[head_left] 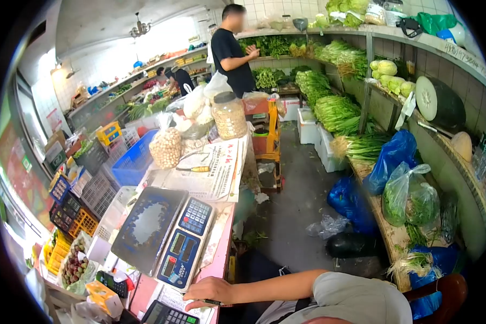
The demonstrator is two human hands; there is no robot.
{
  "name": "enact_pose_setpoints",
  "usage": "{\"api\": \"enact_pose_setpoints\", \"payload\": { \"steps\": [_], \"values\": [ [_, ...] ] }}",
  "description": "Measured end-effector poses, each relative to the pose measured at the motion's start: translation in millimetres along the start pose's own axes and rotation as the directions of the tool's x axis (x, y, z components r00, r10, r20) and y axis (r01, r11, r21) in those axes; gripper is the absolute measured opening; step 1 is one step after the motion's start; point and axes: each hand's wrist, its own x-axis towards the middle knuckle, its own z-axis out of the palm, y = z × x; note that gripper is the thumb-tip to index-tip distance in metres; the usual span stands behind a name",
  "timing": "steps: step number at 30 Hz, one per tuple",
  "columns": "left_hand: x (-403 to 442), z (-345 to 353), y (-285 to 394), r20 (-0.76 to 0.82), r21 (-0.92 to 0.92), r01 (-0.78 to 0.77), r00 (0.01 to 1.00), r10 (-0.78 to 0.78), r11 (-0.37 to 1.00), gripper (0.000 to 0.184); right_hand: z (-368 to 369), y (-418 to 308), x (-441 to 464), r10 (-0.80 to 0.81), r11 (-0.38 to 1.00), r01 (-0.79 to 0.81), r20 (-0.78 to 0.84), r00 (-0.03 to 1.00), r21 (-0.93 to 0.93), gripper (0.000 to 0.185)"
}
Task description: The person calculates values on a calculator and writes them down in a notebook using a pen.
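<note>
My right hand (213,291) is closed around a dark pen (214,302), resting on a sheet of written paper (171,296) at the table's near edge. Just beyond it stands a digital weighing scale (181,254) with a keypad, display and a worn flat pan (146,224) bearing nothing. A black calculator (170,314) lies left of and below my hand, partly cut off by the frame. My left hand is out of view.
Newspaper (216,175), a bag of pale round produce (166,147) and a lidded jar (229,116) stand farther along the table. Vegetable shelves (370,89) line the right side. A person in black (233,54) stands in the aisle. Blue bags (352,202) lie low on the right.
</note>
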Motion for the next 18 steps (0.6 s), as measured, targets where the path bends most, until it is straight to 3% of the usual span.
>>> {"api": "enact_pose_setpoints", "payload": {
  "steps": [1,2,4,8,12,14,16,17,18],
  "values": [
    [6.4,4.6,-23.9,0.005,0.135,-0.191,0.981,0.192,0.972,0.060,-2.3,-3.1,0.6,-0.005,0.999,0.005,0.011,1.000,-0.034,0.026],
    [9.3,6.0,-29.8,0.011,0.134,-0.182,0.983,0.182,0.974,0.060,-2.3,-5.2,-0.7,0.005,0.999,-0.005,0.017,1.000,-0.032,0.026],
    [15.5,12.8,-42.7,-0.023,0.102,-0.337,0.940,0.341,0.936,0.064,-2.5,-1.7,-0.5,-0.039,0.997,0.040,0.007,0.999,-0.068,0.025],
    [-0.9,9.4,-17.2,-0.087,0.219,-0.336,0.928,0.361,0.916,0.068,-3.2,-1.7,-5.1,-0.116,0.966,0.118,0.022,0.993,-0.231,0.019],
    [2.2,14.5,-52.4,-0.160,0.119,-0.363,0.912,0.379,0.924,0.073,-0.2,-3.2,-11.0,-0.099,0.970,0.089,-0.035,0.994,-0.226,0.019],
    [-10.9,0.4,-51.9,-0.115,0.180,-0.371,0.912,0.394,0.911,0.072,-4.8,-5.5,-14.3,-0.101,0.974,0.086,-0.059,0.993,-0.212,0.018],
    [3.7,5.5,-69.5,-0.167,-0.097,-0.377,0.919,0.358,0.921,0.063,-10.4,-4.4,-22.9,-0.054,0.983,0.051,-0.014,0.998,-0.177,0.016],
    [4.0,7.4,-59.6,-0.205,-0.297,-0.176,0.972,0.118,0.939,0.057,-12.5,-2.6,-26.7,-0.058,0.991,0.056,-0.013,0.998,-0.123,0.017],
    [1.4,10.3,-36.0,-0.190,-0.294,-0.189,0.972,0.137,0.937,0.057,-16.1,-1.6,-29.8,-0.053,0.989,0.048,-0.029,0.998,-0.140,0.017]
  ]
}}
